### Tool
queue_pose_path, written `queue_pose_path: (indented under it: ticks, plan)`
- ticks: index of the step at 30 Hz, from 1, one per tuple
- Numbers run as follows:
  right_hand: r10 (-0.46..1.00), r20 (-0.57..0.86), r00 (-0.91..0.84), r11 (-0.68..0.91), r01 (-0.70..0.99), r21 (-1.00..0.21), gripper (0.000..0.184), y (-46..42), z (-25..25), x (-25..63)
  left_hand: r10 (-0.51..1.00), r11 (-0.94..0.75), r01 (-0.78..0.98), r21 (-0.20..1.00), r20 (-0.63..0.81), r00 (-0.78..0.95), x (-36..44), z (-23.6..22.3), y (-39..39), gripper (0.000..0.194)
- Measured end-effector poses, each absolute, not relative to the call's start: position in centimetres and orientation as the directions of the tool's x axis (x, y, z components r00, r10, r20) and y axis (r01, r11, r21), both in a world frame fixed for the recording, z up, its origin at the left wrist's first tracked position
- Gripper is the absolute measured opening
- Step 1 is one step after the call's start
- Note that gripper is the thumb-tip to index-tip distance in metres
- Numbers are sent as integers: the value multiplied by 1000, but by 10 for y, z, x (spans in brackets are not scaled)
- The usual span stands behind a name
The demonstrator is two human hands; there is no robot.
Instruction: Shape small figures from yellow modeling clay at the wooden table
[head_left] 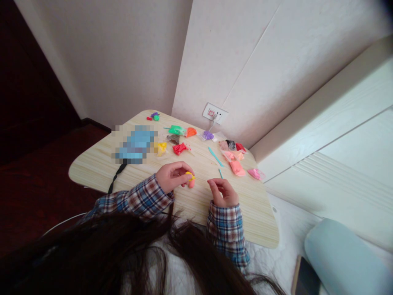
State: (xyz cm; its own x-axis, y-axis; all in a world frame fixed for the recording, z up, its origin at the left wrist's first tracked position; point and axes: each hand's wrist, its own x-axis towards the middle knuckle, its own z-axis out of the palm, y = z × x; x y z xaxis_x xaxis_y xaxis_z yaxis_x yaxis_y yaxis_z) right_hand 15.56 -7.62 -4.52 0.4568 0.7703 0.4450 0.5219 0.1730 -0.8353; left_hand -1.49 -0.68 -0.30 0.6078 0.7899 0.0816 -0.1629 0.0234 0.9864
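Note:
Between the thumb and fingers of my left hand [172, 176] is a small clay figure [191, 183], yellow on top and salmon pink below. To its right, apart from the figure, my right hand [224, 191] is closed in a pinch. Whatever may be in that pinch is too small to make out. A short teal stick [220, 173] lies just beyond the right fingertips. Farther back rests a longer teal modelling tool [215, 156]. Bags of red clay [179, 149] and yellow clay [160, 148] lie past my left hand.
More bagged clay lies along the back: green [177, 130], orange [190, 132], purple [208, 135]. Salmon [237, 167] and pink [256, 174] bags sit at right. Small shaped clay pieces [156, 117] occupy the far left corner, near a blurred blue object [136, 143]. A socket [215, 113] is on the wall.

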Motion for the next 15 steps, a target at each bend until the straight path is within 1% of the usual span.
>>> queue_pose_path:
  ticks: [3, 7, 8, 12, 15]
  plan:
    - [775, 441, 453, 166, 527, -834, 14, -77, -44, 155, 790, 29, -162, 986, 77, 608, -15, -3, -7, 13]
    - [778, 423, 465, 139, 529, -837, 25, -77, -42, 154, 796, 25, -165, 986, 80, 600, -15, -3, -8, 12]
    - [779, 417, 468, 131, 529, -838, 25, -77, -42, 154, 798, 23, -167, 986, 82, 597, -15, -2, -8, 12]
    - [786, 411, 462, 120, 539, -834, 15, -77, -42, 154, 801, 26, -168, 985, 80, 593, -14, -2, -9, 11]
    - [789, 419, 449, 128, 547, -827, 19, -77, -44, 156, 801, 29, -168, 985, 78, 593, -14, -1, -9, 11]
